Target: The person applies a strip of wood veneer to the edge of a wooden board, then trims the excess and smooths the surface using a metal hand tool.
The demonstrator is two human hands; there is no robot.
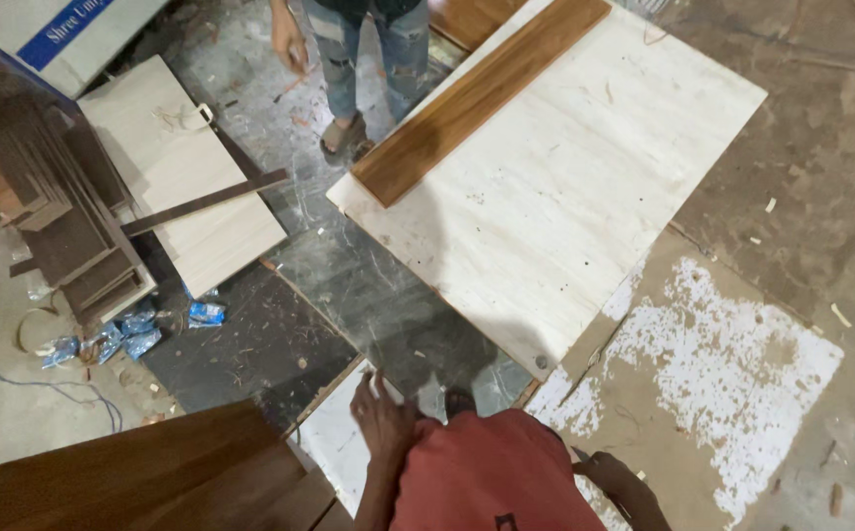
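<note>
**Looking down at a messy carpentry floor, both hands low by the boards**

So we're standing over a big pale plywood sheet (585, 197) lying on the dark marble floor (368, 295), with a brown wooden plank (477, 98) resting diagonally along its far edge. Our left hand (380, 408) is down near the bottom of the view, fingers spread loosely and open, resting at the corner of a small white board (334, 442) that sits just beside a dark brown laminated panel (132, 472). Our right hand (610, 472) hangs low over a brown board with patchy white glue residue (713, 364); it's mostly cut off behind our red shirt (491, 472), so we can't tell if it's open or gripping anything.

Off to the left there's a light wood-grain panel (182, 177) with a thin dark strip (206, 202) lying across it, next to a stack of dark brown boards (54, 197). Some blue plastic wrappers (132, 334) are scattered on the floor below that. Another person in ripped jeans and sandals (368, 59) stands at the top, beyond the plywood sheet
</note>
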